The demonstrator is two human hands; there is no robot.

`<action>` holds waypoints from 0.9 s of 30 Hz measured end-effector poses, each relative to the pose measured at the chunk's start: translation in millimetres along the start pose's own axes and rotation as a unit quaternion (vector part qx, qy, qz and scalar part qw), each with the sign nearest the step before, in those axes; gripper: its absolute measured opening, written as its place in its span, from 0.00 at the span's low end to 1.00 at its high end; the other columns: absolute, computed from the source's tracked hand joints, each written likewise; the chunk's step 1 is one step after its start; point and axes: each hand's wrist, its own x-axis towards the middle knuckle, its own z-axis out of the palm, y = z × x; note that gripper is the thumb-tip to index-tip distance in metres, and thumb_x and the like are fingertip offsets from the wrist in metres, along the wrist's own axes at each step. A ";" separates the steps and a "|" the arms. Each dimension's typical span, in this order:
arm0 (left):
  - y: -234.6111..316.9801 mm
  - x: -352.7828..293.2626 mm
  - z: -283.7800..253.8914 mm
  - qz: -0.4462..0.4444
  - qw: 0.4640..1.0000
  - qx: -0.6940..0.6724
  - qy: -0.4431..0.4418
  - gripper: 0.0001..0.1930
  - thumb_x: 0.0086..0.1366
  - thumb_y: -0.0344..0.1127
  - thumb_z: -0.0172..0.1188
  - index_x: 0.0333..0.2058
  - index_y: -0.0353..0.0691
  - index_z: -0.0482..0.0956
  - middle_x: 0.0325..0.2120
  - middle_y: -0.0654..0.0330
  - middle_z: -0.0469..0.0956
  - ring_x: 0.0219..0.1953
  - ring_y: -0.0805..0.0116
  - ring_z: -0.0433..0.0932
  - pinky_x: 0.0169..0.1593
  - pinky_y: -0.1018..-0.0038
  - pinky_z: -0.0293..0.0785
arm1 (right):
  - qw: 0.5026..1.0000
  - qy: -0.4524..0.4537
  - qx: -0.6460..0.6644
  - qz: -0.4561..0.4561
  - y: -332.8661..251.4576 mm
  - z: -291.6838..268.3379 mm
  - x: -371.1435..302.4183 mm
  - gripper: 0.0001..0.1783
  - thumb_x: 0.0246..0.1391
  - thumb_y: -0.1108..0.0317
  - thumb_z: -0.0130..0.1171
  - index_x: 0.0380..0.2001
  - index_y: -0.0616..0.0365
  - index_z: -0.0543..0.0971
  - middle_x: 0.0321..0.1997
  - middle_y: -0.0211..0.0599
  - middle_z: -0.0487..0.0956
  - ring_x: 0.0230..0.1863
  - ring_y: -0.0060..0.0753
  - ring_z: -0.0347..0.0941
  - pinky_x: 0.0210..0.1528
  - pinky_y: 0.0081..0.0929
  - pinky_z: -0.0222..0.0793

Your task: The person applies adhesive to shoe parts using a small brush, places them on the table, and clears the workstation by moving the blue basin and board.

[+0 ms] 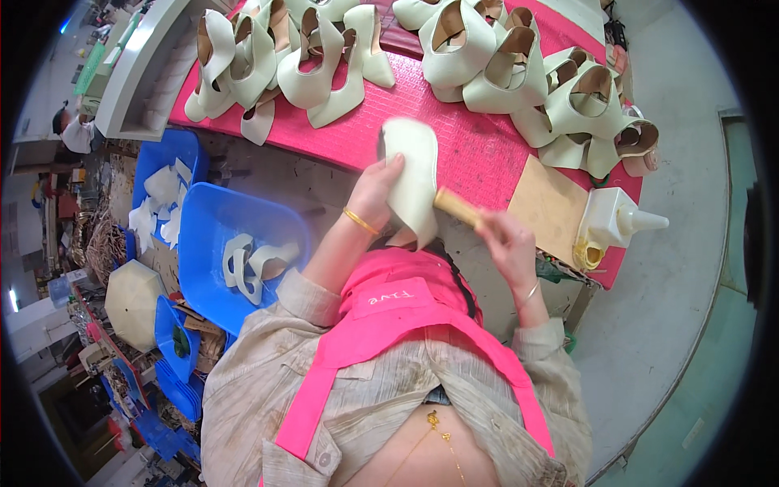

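My left hand (pixel 373 191) is closed on a white shoe upper (pixel 414 166), thumb on its face, holding it up in front of the pink apron. Between the fingers of my right hand (pixel 510 247) is a short tan wooden-looking stick (pixel 457 207), slightly blurred. Its far end reaches close to the upper's right edge; whether it touches I cannot tell. Beyond my hands, white shoe uppers (pixel 312 69) stand bunched on the pink tabletop (pixel 462 134), with a second bunch of uppers (pixel 507 69) to the right.
A white squeeze bottle (pixel 613 217) with a cone nozzle stands at the table's right corner, beside a tan board (pixel 544 199) and a small yellow-stained cup (pixel 593 257). At my left, a blue bin (pixel 203 227) holds white pieces; another blue bin (pixel 195 150) holds scraps.
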 end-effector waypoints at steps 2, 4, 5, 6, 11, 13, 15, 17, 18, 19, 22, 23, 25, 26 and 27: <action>2.5 7.3 8.8 0.006 1.000 0.013 0.004 0.15 0.60 0.37 0.44 0.39 0.31 0.66 0.30 0.56 0.72 0.30 0.67 0.73 0.36 0.72 0.69 | 1.000 0.014 -0.004 -0.007 -1.5 3.3 22.8 0.12 0.38 0.70 0.57 0.31 0.59 0.74 0.24 0.41 0.73 0.25 0.40 0.69 0.27 0.29 0.64; 7.5 14.7 12.3 0.000 0.999 0.042 -0.007 0.15 0.60 0.38 0.43 0.39 0.31 0.66 0.31 0.56 0.71 0.32 0.66 0.72 0.37 0.71 0.69 | 1.000 0.005 0.013 0.024 -12.3 11.7 23.2 0.11 0.38 0.71 0.57 0.30 0.58 0.75 0.24 0.42 0.73 0.25 0.40 0.70 0.28 0.28 0.65; 8.6 17.7 10.0 0.002 0.999 0.044 -0.009 0.15 0.60 0.38 0.43 0.39 0.31 0.66 0.31 0.56 0.71 0.32 0.66 0.72 0.37 0.71 0.69 | 1.000 0.008 0.014 0.021 -9.6 14.5 9.4 0.11 0.38 0.71 0.57 0.30 0.58 0.75 0.24 0.42 0.73 0.25 0.40 0.70 0.28 0.28 0.65; 7.7 23.5 10.0 -0.020 1.000 0.007 -0.003 0.15 0.60 0.39 0.43 0.39 0.32 0.66 0.32 0.56 0.71 0.32 0.66 0.72 0.38 0.71 0.69 | 1.000 0.018 0.016 0.004 0.9 15.2 -4.5 0.11 0.39 0.71 0.56 0.31 0.58 0.74 0.24 0.41 0.73 0.26 0.40 0.70 0.28 0.27 0.65; 1.4 15.1 16.1 -0.099 0.988 -0.040 -0.113 0.22 0.58 0.49 0.44 0.42 0.35 0.66 0.35 0.59 0.70 0.37 0.72 0.69 0.41 0.77 0.67 | 0.996 0.057 0.023 0.071 0.1 9.4 -1.3 0.12 0.40 0.69 0.56 0.32 0.58 0.73 0.26 0.40 0.73 0.28 0.40 0.70 0.29 0.26 0.64; -0.6 6.5 24.6 -0.078 0.987 0.038 -0.134 0.23 0.58 0.50 0.44 0.41 0.35 0.66 0.33 0.60 0.71 0.33 0.74 0.71 0.37 0.80 0.68 | 0.995 0.073 0.019 0.058 5.0 15.5 6.1 0.11 0.41 0.68 0.55 0.31 0.59 0.73 0.27 0.40 0.73 0.28 0.40 0.70 0.29 0.27 0.64; 8.8 -5.7 41.1 -0.034 0.963 0.253 -0.082 0.19 0.58 0.46 0.44 0.39 0.35 0.68 0.29 0.60 0.72 0.28 0.75 0.72 0.32 0.80 0.69 | 0.991 0.064 0.056 0.104 -3.3 17.7 13.2 0.11 0.41 0.68 0.55 0.31 0.60 0.73 0.28 0.41 0.73 0.29 0.40 0.70 0.29 0.27 0.64; 7.8 5.6 24.5 -0.077 0.987 0.137 -0.028 0.14 0.56 0.38 0.45 0.35 0.34 0.69 0.26 0.58 0.73 0.25 0.70 0.73 0.30 0.78 0.70 | 0.992 0.083 0.039 0.090 -3.4 19.4 22.8 0.11 0.42 0.68 0.54 0.31 0.60 0.73 0.28 0.41 0.73 0.29 0.40 0.70 0.28 0.27 0.64; 11.8 4.1 31.3 -0.074 0.986 0.147 -0.002 0.14 0.56 0.39 0.45 0.35 0.33 0.69 0.26 0.57 0.73 0.26 0.69 0.74 0.30 0.77 0.70 | 0.989 0.104 0.055 0.093 -2.2 20.8 29.3 0.10 0.42 0.69 0.53 0.31 0.60 0.73 0.27 0.41 0.72 0.28 0.41 0.69 0.28 0.27 0.63; 15.7 2.4 38.0 -0.070 0.985 0.157 0.024 0.15 0.56 0.39 0.45 0.35 0.33 0.69 0.27 0.56 0.73 0.26 0.68 0.74 0.31 0.76 0.71 | 0.985 0.125 0.071 0.097 -1.9 21.0 31.7 0.10 0.42 0.70 0.53 0.31 0.60 0.73 0.27 0.41 0.72 0.27 0.41 0.69 0.28 0.27 0.63; 20.6 7.3 31.2 -0.076 0.992 0.098 0.027 0.15 0.56 0.39 0.45 0.35 0.32 0.69 0.28 0.55 0.74 0.28 0.68 0.74 0.32 0.74 0.72 | 0.997 0.060 -0.005 0.041 -6.1 18.5 10.1 0.10 0.42 0.69 0.52 0.32 0.57 0.73 0.25 0.38 0.72 0.25 0.40 0.68 0.26 0.27 0.63; 19.0 8.6 27.0 -0.074 0.992 0.099 0.030 0.15 0.56 0.39 0.45 0.35 0.32 0.69 0.28 0.55 0.74 0.28 0.68 0.74 0.32 0.74 0.72 | 0.998 0.017 -0.060 0.033 -4.9 16.6 0.2 0.11 0.42 0.68 0.52 0.32 0.56 0.73 0.25 0.37 0.72 0.25 0.39 0.68 0.26 0.28 0.63; 11.6 8.1 21.1 -0.085 0.984 0.144 0.056 0.15 0.56 0.38 0.44 0.35 0.32 0.68 0.28 0.56 0.73 0.28 0.68 0.74 0.34 0.73 0.71 | 0.997 0.012 -0.061 0.036 4.0 8.2 -10.5 0.11 0.42 0.67 0.52 0.32 0.55 0.74 0.25 0.35 0.72 0.26 0.38 0.69 0.26 0.28 0.63; 11.1 6.2 19.6 -0.082 0.985 0.143 0.058 0.15 0.56 0.38 0.44 0.35 0.32 0.68 0.28 0.56 0.73 0.28 0.68 0.74 0.34 0.73 0.71 | 0.997 0.003 -0.050 0.055 6.5 3.3 -12.1 0.11 0.42 0.67 0.52 0.32 0.55 0.74 0.25 0.36 0.72 0.26 0.38 0.69 0.26 0.28 0.63; 12.7 5.6 20.4 -0.080 0.990 0.116 0.026 0.15 0.57 0.38 0.44 0.36 0.32 0.67 0.29 0.56 0.73 0.29 0.67 0.74 0.34 0.73 0.71 | 0.996 -0.003 -0.040 0.075 6.8 -0.3 -12.4 0.10 0.42 0.68 0.52 0.32 0.55 0.74 0.25 0.37 0.72 0.27 0.38 0.70 0.27 0.28 0.63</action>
